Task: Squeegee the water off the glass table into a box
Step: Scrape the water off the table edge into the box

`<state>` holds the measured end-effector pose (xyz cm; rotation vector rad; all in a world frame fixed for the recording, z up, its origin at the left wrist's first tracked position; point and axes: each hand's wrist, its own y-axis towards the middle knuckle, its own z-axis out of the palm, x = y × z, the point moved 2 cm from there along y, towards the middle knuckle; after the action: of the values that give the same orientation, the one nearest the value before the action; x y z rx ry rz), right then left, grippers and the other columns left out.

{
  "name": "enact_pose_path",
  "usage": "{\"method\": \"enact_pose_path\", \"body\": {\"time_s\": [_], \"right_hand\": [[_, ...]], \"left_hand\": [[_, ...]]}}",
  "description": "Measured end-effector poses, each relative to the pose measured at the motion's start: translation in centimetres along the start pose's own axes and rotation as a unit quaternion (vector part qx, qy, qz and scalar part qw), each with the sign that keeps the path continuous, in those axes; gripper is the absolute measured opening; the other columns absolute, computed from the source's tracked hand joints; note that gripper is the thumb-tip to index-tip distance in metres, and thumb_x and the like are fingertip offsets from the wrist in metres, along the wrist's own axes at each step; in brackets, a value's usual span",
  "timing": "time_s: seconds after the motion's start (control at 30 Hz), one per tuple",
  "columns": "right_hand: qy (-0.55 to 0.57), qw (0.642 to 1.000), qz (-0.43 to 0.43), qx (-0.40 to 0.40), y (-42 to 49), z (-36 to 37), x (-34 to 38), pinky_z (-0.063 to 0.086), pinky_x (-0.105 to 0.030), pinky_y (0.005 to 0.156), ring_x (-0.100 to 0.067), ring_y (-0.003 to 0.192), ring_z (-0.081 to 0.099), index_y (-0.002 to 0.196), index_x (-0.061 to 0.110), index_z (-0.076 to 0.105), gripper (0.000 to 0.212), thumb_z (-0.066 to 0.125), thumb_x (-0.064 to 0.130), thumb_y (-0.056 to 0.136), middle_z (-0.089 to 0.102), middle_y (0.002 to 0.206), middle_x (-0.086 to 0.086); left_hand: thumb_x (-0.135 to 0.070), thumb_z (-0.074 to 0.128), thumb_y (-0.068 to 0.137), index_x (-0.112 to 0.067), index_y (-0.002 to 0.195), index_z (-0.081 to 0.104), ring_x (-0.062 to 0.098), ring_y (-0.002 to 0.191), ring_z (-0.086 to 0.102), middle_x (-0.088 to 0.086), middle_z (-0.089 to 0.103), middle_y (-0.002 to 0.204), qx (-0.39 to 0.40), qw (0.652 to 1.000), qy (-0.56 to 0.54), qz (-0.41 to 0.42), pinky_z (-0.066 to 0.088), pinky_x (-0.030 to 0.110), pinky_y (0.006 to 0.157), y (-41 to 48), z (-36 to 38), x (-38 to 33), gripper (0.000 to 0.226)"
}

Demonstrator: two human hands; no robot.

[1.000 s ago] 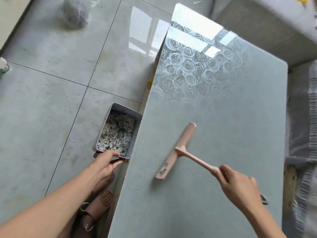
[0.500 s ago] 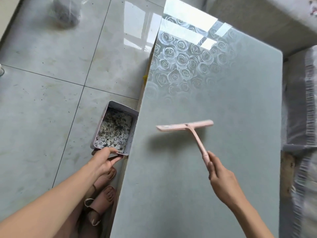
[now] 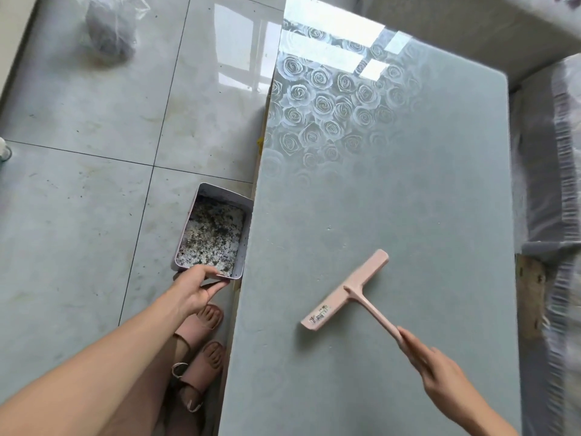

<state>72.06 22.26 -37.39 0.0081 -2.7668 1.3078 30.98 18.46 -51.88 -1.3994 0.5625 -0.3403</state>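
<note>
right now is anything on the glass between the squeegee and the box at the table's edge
Nothing visible does. The stretch of glass table between the squeegee and the box looks bare. The left hand holds the box at the table's left edge, and the right hand holds the squeegee's handle.

Floor's big glossy grey tiles [image 3: 78, 215] with dark grout lines, pretty grubby with specks. Bright window glare [image 3: 239, 51] bounces off them at 12 o'clock. Crinkly clear plastic bag [image 3: 110, 29] at 11, some plastic-wrapped furniture [image 3: 562, 152] at 3, grey upholstery [image 3: 456, 23] at 1.
</note>
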Motion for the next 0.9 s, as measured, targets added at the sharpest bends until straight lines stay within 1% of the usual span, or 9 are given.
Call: {"method": "enact_pose_path", "body": {"time_s": [0.1, 0.2, 0.37, 0.47, 0.53, 0.57, 0.67, 0.8, 0.9], "right_hand": [[-0.07, 0.997, 0.01, -0.009, 2.2, -0.9, -0.7, 0.043, -0.029, 0.076, -0.016, 0.083, 0.054, 0.136, 0.062, 0.013, 0.049, 0.031, 0.033, 0.101, 0.046, 0.084, 0.005], [-0.143, 0.988, -0.003, -0.052, 4.0, -1.9, -0.2, 0.034, -0.026, 0.066, -0.008, 0.068, 0.04, 0.138, 0.062, 0.014, 0.05, 0.029, 0.031, 0.102, 0.039, 0.079, 0.007], [-0.152, 0.981, -0.109, -0.043, 7.9, -2.4, 5.2, 0.03, -0.028, 0.066, -0.017, 0.073, 0.039, 0.137, 0.063, 0.018, 0.054, 0.031, 0.024, 0.101, 0.037, 0.079, 0.008], [-0.158, 0.968, -0.184, -0.057, 10.1, -2.3, 10.5, 0.023, -0.025, 0.058, -0.013, 0.066, 0.034, 0.131, 0.069, 0.015, 0.056, 0.028, 0.024, 0.1, 0.036, 0.08, 0.008], [-0.173, 0.958, -0.215, -0.08, 11.0, -2.8, 12.7, 0.027, -0.027, 0.062, -0.014, 0.068, 0.034, 0.133, 0.066, 0.016, 0.055, 0.027, 0.024, 0.101, 0.039, 0.084, 0.005], [-0.19, 0.951, -0.225, -0.092, 11.2, -3.2, 13.2, 0.029, -0.029, 0.067, -0.016, 0.071, 0.035, 0.135, 0.064, 0.017, 0.054, 0.028, 0.023, 0.101, 0.039, 0.085, 0.005], [-0.227, 0.933, -0.249, -0.126, 10.3, -5.3, 12.6, 0.027, -0.032, 0.069, -0.017, 0.076, 0.038, 0.138, 0.061, 0.02, 0.052, 0.03, 0.025, 0.101, 0.037, 0.082, 0.006], [-0.207, 0.949, -0.184, -0.148, 9.0, -9.2, 7.3, 0.027, -0.033, 0.066, -0.006, 0.059, 0.027, 0.135, 0.056, 0.035, 0.046, 0.039, 0.027, 0.1, 0.034, 0.072, 0.009], [-0.303, 0.94, -0.113, -0.11, 8.5, -10.3, 4.2, 0.024, -0.029, 0.065, -0.001, 0.059, 0.027, 0.135, 0.061, 0.027, 0.045, 0.03, 0.033, 0.101, 0.035, 0.074, 0.01]], "left_hand": [[0.016, 0.04, 0.087, -0.001, 0.075, 0.048, 0.027, 0.078, 0.054, 0.015, 0.05, 0.085, 0.0, 1.0, 0.0, 0.007, 0.046, 0.046, 0.087, 0.1, 0.0, -0.2, 0.023], [0.017, 0.04, 0.086, -0.001, 0.075, 0.049, 0.028, 0.083, 0.054, 0.015, 0.051, 0.088, 0.006, 1.0, -0.006, 0.013, 0.046, 0.046, 0.094, 0.5, 0.1, -0.1, 0.023], [0.015, 0.042, 0.087, -0.003, 0.079, 0.048, 0.026, 0.086, 0.055, 0.015, 0.051, 0.094, 0.016, 0.999, -0.02, 0.021, 0.046, 0.043, 0.097, 1.5, 0.6, 0.3, 0.021], [0.016, 0.043, 0.086, 0.0, 0.088, 0.051, 0.03, 0.1, 0.056, 0.018, 0.053, 0.105, 0.026, 0.999, -0.024, 0.023, 0.047, 0.042, 0.095, 1.5, 0.7, 0.5, 0.018], [0.016, 0.043, 0.086, 0.001, 0.1, 0.051, 0.031, 0.107, 0.053, 0.019, 0.052, 0.112, 0.027, 0.999, -0.031, 0.024, 0.047, 0.041, 0.094, 1.4, 0.6, 0.5, 0.022], [0.016, 0.043, 0.086, 0.001, 0.1, 0.051, 0.03, 0.107, 0.054, 0.019, 0.052, 0.112, 0.025, 0.999, -0.036, 0.024, 0.047, 0.041, 0.096, 1.5, 0.6, 0.6, 0.022], [0.017, 0.043, 0.086, 0.0, 0.084, 0.051, 0.03, 0.105, 0.053, 0.017, 0.053, 0.107, 0.016, 0.999, -0.046, 0.016, 0.045, 0.042, 0.101, 1.6, 0.7, 0.9, 0.019], [0.016, 0.042, 0.087, -0.001, 0.078, 0.05, 0.028, 0.097, 0.055, 0.015, 0.053, 0.096, 0.004, 0.998, -0.06, 0.009, 0.046, 0.042, 0.098, 1.5, 0.6, 1.1, 0.02], [0.016, 0.042, 0.087, 0.0, 0.078, 0.05, 0.024, 0.085, 0.057, 0.014, 0.055, 0.088, 0.004, 0.998, -0.056, 0.013, 0.046, 0.042, 0.097, 1.5, 0.8, 0.8, 0.02]]}}
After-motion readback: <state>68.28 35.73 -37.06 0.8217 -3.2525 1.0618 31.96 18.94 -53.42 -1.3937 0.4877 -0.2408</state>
